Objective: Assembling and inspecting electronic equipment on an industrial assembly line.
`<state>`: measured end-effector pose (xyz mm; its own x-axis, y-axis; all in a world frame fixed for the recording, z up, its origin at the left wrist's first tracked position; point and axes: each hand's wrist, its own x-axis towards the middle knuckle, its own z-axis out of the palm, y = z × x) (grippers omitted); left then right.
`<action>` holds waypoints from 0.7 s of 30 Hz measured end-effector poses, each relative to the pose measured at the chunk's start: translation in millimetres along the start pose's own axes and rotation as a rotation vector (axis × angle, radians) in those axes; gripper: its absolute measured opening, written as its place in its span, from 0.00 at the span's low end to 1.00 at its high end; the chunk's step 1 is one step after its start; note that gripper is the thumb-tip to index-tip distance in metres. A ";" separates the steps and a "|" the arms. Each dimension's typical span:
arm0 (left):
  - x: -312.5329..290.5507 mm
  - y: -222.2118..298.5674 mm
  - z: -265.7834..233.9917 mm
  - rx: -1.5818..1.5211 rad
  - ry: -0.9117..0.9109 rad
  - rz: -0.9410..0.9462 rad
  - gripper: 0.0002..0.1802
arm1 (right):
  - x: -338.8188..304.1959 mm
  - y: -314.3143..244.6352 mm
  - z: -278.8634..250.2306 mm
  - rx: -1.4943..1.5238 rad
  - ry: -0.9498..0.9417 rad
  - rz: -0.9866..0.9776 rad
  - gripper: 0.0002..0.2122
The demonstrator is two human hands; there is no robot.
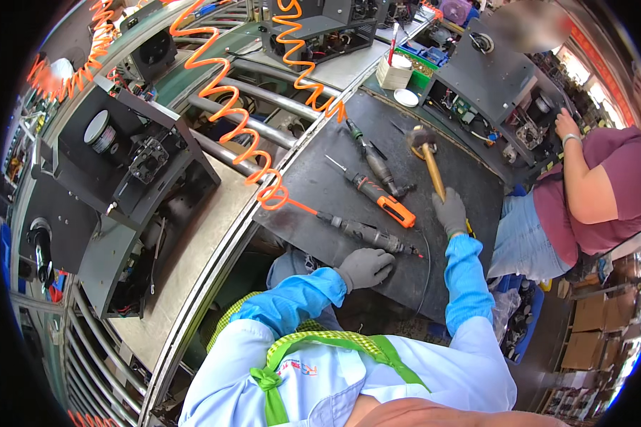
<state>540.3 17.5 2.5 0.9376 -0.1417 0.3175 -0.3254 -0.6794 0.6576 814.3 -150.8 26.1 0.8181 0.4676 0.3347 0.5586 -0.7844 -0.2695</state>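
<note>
In a grey glove, my right hand (450, 213) closes on the lower end of the wooden handle of a hammer (431, 168). The hammer's dark head points to the far side of the black work mat (306, 186). My left hand (367, 268), also gloved, rests on the mat's near edge, fingers loosely extended, with nothing seen in it. Just beyond it lies a grey power screwdriver (360, 231), its rear joined to an orange coiled hose (228, 107). Farther off are an orange-and-black screwdriver (384, 201) and a grey-green power screwdriver (374, 162).
Left, a dark metal machine housing (132, 171) with exposed parts stands on the line beside steel rollers (263, 128). Another open housing (477, 78) is at the back right, where a person (591, 192) works. A small white box (394, 72) sits at the mat's far edge.
</note>
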 end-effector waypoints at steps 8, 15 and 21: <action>-2.1 5.6 -0.3 -0.017 0.074 0.020 0.11 | 83.3 -38.2 22.6 0.029 -0.044 0.209 0.18; -3.2 5.1 -0.5 -0.019 0.039 0.019 0.11 | 13.5 -21.4 -7.2 0.017 0.047 0.070 0.21; -1.0 -3.0 2.2 -0.003 0.099 0.076 0.12 | -79.8 28.4 -43.1 -0.118 0.067 0.145 0.20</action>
<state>540.6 18.1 -1.3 0.8937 -0.1204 0.4322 -0.3952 -0.6675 0.6311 759.0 -227.9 30.7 0.8758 0.3212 0.3604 0.4125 -0.8857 -0.2131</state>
